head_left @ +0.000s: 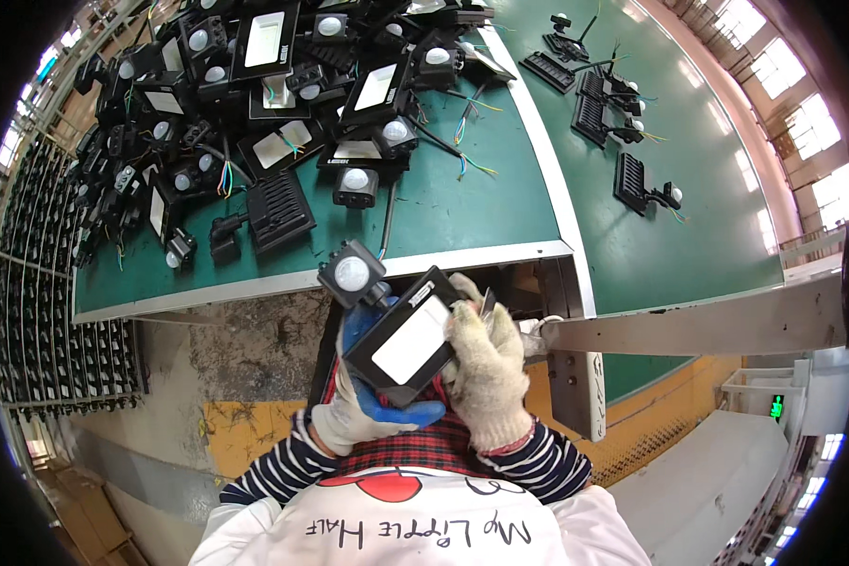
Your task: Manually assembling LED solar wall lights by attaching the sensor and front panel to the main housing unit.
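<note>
Just in front of my body, my left hand (pixel 357 413), in a blue-and-white coated glove, holds a black floodlight (pixel 411 341) from below and the left side. The lamp is tilted, with its pale front panel facing up. A motion sensor (pixel 352 274) with a white dome sticks out from the lamp's far left end. My right hand (pixel 489 373), in a whitish knitted glove, is closed with its fingers against the lamp's right edge. A small dark piece (pixel 488 304) shows between its fingers; its kind cannot be made out.
Many black sensor floodlights (pixel 281 209) lie heaped on the green table (pixel 481 212) ahead, their coloured wires loose. Several more (pixel 632 179) rest on the green belt (pixel 693 236) to the right. A metal rail (pixel 698 321) crosses near my right side. Racks of lamps (pixel 57 311) stand left.
</note>
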Demonstrator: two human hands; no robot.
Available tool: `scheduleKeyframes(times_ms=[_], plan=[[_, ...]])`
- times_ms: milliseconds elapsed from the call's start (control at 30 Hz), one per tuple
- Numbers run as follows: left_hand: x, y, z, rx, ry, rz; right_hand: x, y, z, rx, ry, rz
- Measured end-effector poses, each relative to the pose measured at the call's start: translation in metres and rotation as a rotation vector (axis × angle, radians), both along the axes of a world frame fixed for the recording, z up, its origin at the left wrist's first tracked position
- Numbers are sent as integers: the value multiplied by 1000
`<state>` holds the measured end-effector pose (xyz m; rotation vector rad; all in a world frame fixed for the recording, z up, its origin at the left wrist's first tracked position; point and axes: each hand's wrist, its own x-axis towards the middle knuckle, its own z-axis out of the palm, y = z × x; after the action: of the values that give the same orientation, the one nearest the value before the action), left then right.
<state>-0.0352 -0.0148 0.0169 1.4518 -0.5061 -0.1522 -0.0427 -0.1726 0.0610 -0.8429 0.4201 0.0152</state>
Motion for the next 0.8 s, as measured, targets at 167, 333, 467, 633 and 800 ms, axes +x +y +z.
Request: scheduleKeyframes(times_ms=[167,333,467,633,800], plan=[[10,-18,6,-336,62,103,-21,12,4,-99,83,53],[18,-14,10,-482,543,131,-28,-2,11,-619,31,515],[11,-13,-3,-541,615,122,-28,-25,9,-688,-37,323],[0,-15,-23,-269,513,195,-20,-17,5,-1083,-334,54],[-6,-18,-30,-229,344,116,-17,-7,-6,-1086,-295,15]])
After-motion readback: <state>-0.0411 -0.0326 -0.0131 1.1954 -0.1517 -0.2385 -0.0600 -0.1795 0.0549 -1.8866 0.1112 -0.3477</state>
